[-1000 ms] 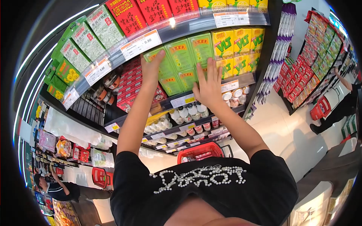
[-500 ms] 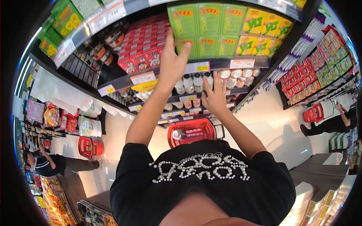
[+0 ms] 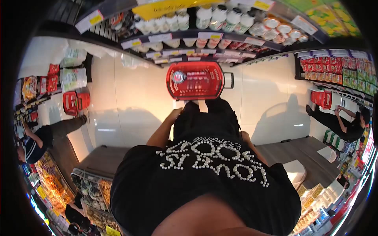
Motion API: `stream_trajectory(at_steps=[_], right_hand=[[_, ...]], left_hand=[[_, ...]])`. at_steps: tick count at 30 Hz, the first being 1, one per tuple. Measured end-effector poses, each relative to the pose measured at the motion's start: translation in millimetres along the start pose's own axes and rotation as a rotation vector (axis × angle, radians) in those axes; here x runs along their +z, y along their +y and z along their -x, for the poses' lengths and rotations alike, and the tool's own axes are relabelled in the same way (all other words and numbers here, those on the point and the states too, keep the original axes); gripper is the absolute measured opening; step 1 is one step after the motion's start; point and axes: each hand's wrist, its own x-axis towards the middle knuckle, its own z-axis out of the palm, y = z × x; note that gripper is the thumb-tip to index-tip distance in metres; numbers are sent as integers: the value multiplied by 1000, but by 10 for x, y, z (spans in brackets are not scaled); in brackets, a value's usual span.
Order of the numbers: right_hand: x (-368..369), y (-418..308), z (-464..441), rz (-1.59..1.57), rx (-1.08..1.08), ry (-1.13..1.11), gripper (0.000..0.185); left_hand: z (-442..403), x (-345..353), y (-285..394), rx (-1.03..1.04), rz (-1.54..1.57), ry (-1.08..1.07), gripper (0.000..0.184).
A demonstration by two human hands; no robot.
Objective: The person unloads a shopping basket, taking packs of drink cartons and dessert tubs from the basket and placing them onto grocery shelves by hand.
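A red shopping basket [image 3: 170,91] stands on the floor in front of my feet, its black handle sticking out to the right. Inside it are a round silvery container [image 3: 179,77] and some small red packs [image 3: 196,74]. My left hand [image 3: 175,115] hangs low beside my left thigh, apart from the basket; its fingers are too unclear to read. On the other side, my right hand [image 3: 245,137] is down by my right hip, mostly hidden by my shirt and leg. Neither hand touches the shelf.
Ahead rises a shelf with white bottles [image 3: 218,18] and jars with pale lids [image 3: 271,23]. Green and yellow boxes [image 3: 330,17] sit higher, at the right. People with red baskets [image 3: 71,103] are at both sides. Dark counters [image 3: 295,157] stand behind me.
Both hands have come away from the shelf and dropped to my sides; the left was at the green boxes. The view has tilted down, showing the whole basket and my legs.
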Motion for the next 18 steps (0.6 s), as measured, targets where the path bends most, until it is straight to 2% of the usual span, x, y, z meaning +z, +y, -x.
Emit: stream_trajectory(at_steps=[1,2,3,5,6,8,10,11,12,13,15,16,17,18], right_hand=[[94,-16,213,-9,43,-96,23],[1235,895,216,-47,-106,-88,23],[2076,1515,231,-84,-254,-84,24],[1417,901,421,-268,43,-40,25],[953,469,537,-366,186,4,27],[386,38,404,-250,288,-22,29],[-90,-299,139,-260,436,-46,33],[-288,-446,-35,-401,545,-46,35],[-412,-536,-212,-733,713,-44,23],[-438,-461,-429,-708,655,-23,23],[-325,-178,-990,-329,310,54,22],[-421,-261,-1237,-250,184,86,21],[-572,-478,-1482,-177,62,121,21],[-617,-590,-1795,-122,17,97,22]], left_hand=[[77,-121,-295,-211,332,119,45],[233,-225,-394,-304,224,243,40],[347,-366,-518,-395,110,366,37],[-177,-843,-1443,-144,-413,297,32],[-33,-880,-1327,-181,-328,281,32],[370,-880,-928,-184,-104,318,32],[370,-831,-813,-177,124,371,32],[386,-751,-707,-184,231,373,34],[362,-634,-671,-182,304,340,35],[317,-485,-646,-180,380,309,36],[133,-81,-883,-126,495,125,31],[157,238,-880,-52,314,96,31],[-183,495,-1238,206,-106,-40,36],[40,813,-1157,142,-343,67,37]])
